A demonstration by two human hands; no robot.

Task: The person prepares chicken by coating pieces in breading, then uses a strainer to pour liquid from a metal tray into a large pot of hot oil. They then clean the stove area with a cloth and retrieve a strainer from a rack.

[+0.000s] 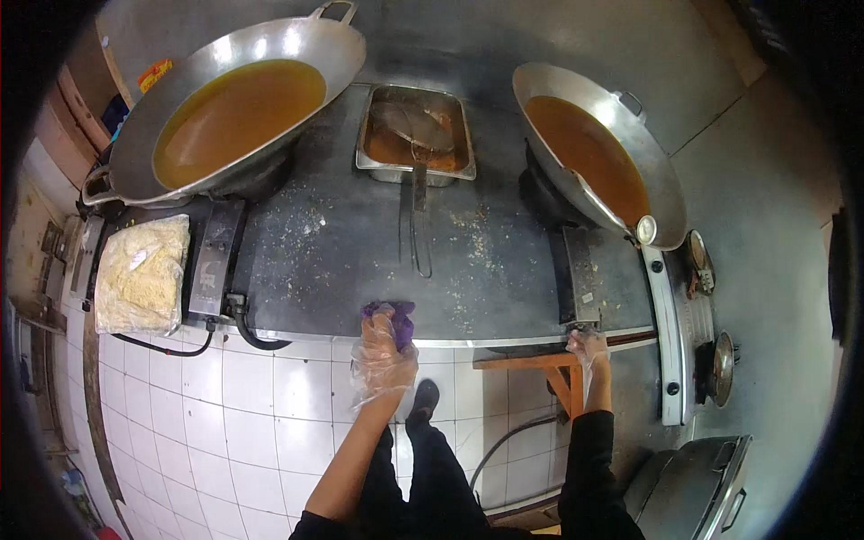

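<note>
My left hand (383,358), in a clear plastic glove, is closed around a bunched purple cloth (403,324) at the front edge of the dark metal counter (337,283). At the front end of the right stove burner's control box (580,283) is my right hand (588,344), also gloved; its fingers are at the knob area, and their grip is hard to make out. Beyond that box stands a wok (661,182) of brown oil with a round dial thermometer (646,230) at its rim. Pale crumbs lie scattered over the counter.
A larger oil-filled wok (344,47) stands at the back left. Between the woks, a steel pan (466,169) holds a wire skimmer (419,196). A bag of pale crumbs (143,277) lies left, beside another control box (217,260). A white two-burner stove (668,337) stands right; a hose (506,439) hangs below.
</note>
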